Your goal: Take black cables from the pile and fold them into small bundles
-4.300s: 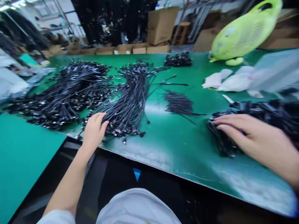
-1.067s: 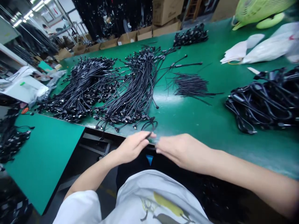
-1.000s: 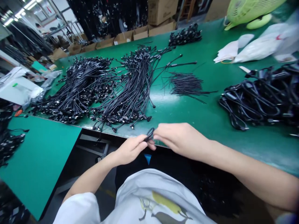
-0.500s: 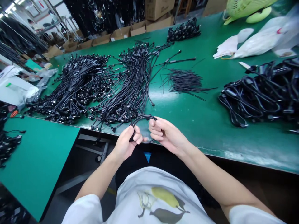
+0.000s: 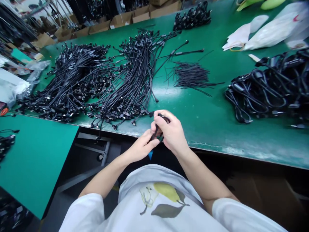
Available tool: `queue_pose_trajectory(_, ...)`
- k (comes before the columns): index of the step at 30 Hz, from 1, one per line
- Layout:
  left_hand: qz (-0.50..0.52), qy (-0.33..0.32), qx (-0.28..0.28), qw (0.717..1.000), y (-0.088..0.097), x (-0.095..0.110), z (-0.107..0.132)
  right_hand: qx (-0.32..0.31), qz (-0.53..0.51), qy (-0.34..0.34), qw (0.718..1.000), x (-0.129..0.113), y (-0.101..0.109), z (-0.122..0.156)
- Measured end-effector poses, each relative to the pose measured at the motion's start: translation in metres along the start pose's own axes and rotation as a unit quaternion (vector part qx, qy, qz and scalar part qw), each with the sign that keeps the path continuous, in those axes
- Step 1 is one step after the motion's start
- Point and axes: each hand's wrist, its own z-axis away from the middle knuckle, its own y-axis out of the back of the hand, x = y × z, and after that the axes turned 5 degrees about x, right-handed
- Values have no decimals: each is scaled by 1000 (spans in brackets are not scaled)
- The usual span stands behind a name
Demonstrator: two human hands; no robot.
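A looped black cable (image 5: 158, 129) is held between my two hands at the front edge of the green table. My left hand (image 5: 144, 145) grips the loop from its lower left, thumb and fingers closed on it. Over its upper right side my right hand (image 5: 170, 127) is wrapped, with the fingers bent round the cable. A small dark connector end pokes out beside the right fingertips. Much of the loop is covered by my fingers. Just beyond lies a spread pile of straight black cables (image 5: 135, 77), and right of it a bunch of thin black ties (image 5: 191, 75).
Another cable pile (image 5: 72, 74) lies to the left. Coiled, bundled cables (image 5: 267, 87) fill the right side, with white plastic bags (image 5: 272, 30) behind. A smaller black heap (image 5: 192, 16) sits at the back. Cardboard boxes (image 5: 120, 20) line the far edge; a lower green surface (image 5: 36, 154) adjoins at left.
My hands have come together. The right hand has turned and closed over the loop, which now looks narrower and more bunched. The whole view has shifted slightly.
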Motion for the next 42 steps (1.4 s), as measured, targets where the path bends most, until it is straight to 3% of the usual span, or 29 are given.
queue_pose_trajectory(4,143,44,-38,988,-8,0,-3,-35,35,52,997,-6,0,-6)
queue_pose_trajectory(9,397,197,-100,891,-24,12,0,-75,44,54,995,-14,3,-12)
queue_pose_trajectory(12,439,219,-102,865,-27,18,-2,-63,-4,42,997,-17,4,-15)
queue_pose_trajectory(15,454,228,-112,854,-28,17,-4,-68,-77,-26,994,-16,7,-18)
queue_pose_trajectory(19,509,232,-120,820,-33,16,-2,-74,-178,-186,963,-15,12,-25)
queue_pose_trajectory(22,537,243,-104,801,-38,15,-2,-68,-207,-206,954,-15,14,-28)
queue_pose_trajectory(25,523,259,-85,807,-40,13,-4,-68,-149,-126,978,-14,19,-30)
queue_pose_trajectory(28,499,240,-67,830,-38,10,-7,-80,-17,-25,996,-16,33,-33)
queue_pose_trajectory(32,488,194,0,851,-29,12,-15,-71,156,84,982,-23,59,-31)
queue_pose_trajectory(35,494,171,68,850,-23,16,-24,-73,285,175,940,-23,71,-18)
queue_pose_trajectory(38,490,172,121,846,-22,19,-31,-107,404,303,856,-10,70,1)
queue_pose_trajectory(42,495,186,140,837,-25,19,-37,-50,475,423,770,15,56,15)
